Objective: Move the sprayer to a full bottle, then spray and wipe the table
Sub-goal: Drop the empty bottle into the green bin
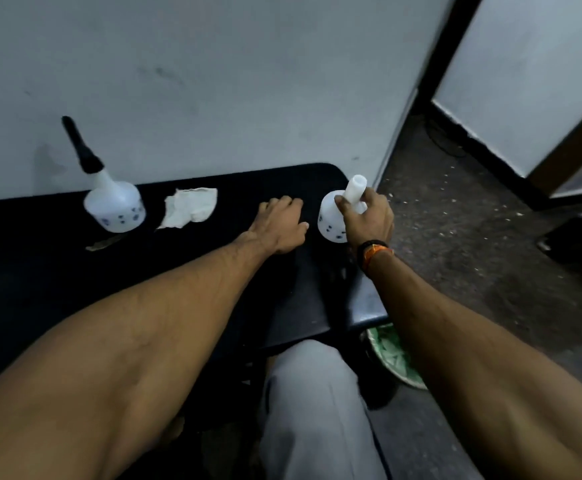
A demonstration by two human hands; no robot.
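Your right hand (365,216) grips the neck of the open bottle (334,220) at the worktop's (248,181) far right corner. Your left hand (279,223) rests loosely curled beside it, seemingly holding nothing. The sprayer (80,143) stands tilted on the far-left bottle (114,206), past the cloth (190,207), nearer your left hand.

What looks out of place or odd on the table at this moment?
The bottle on the right has no cap or sprayer on its open neck; the right hand grips it there. The black sprayer sits on the left bottle. A crumpled white cloth lies between them. No spill shows.
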